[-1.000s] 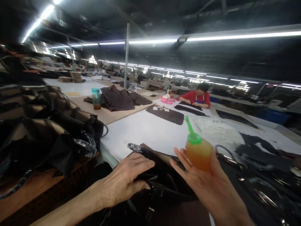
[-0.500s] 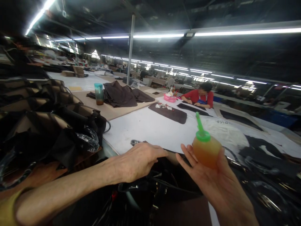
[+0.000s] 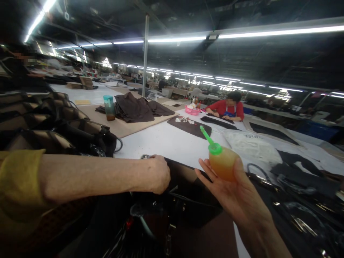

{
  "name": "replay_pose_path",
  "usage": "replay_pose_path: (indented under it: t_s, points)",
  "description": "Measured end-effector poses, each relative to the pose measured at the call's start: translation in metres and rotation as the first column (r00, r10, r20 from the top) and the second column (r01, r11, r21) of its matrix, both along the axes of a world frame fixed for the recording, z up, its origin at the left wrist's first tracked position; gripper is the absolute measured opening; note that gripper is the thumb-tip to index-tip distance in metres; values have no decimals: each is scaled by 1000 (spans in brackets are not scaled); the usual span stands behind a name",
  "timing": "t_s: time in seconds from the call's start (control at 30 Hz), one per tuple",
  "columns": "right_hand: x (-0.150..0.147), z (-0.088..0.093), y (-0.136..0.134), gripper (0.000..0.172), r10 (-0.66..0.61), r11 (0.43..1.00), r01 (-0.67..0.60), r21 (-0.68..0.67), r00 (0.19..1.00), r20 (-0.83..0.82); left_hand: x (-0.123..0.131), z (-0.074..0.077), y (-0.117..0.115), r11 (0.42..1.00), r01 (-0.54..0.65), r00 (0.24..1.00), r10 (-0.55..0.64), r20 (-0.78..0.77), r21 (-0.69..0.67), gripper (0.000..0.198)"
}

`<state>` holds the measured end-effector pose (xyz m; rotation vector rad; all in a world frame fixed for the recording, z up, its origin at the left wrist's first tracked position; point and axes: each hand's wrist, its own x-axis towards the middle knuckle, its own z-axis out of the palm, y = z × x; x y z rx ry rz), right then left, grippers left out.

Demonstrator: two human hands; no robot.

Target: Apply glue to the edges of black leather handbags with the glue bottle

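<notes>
A squeeze bottle [image 3: 225,164] with a green nozzle cap and amber liquid rests tilted in my right hand [image 3: 236,200], gripped between thumb and palm, some fingers stretched out. My left hand [image 3: 158,176] is closed at the upper edge of an open dark bag [image 3: 193,211]. Its fingertips are turned away, so what they hold is hidden. The bag stands in front of me, its brown lining showing between my hands, with metal fittings and clear plastic wrap on its front.
Dark bags [image 3: 53,125] crowd the left side. More bags with plastic-wrapped handles [image 3: 298,215] lie at the right. On the white table [image 3: 145,141] are a brown panel [image 3: 188,127], a pink basket [image 3: 192,110] and a white sack [image 3: 252,143]. Beyond sits a co-worker in red sleeves [image 3: 215,104]. A tumbler [image 3: 109,107] stands by brown fabric [image 3: 134,107].
My left hand has moved left along the bag's edge and curled into a fist, uncovering more of the lining. My right hand, with the squeeze bottle, has shifted left and tilted the nozzle further left.
</notes>
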<state>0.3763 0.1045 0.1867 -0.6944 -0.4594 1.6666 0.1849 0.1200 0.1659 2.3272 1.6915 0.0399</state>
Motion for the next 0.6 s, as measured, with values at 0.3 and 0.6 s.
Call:
replay_pose_path:
  t_s: [0.3,0.6]
  points:
    - [4,-1,7,42,-43,996,38,-75,997,-70,-59,15,-31,947,310,917,-323,233,88,43]
    - [-1,0,10,40,-69,995,67,-69,997,-24,-36,-5,-57,843,-533,736,418,533,75,43]
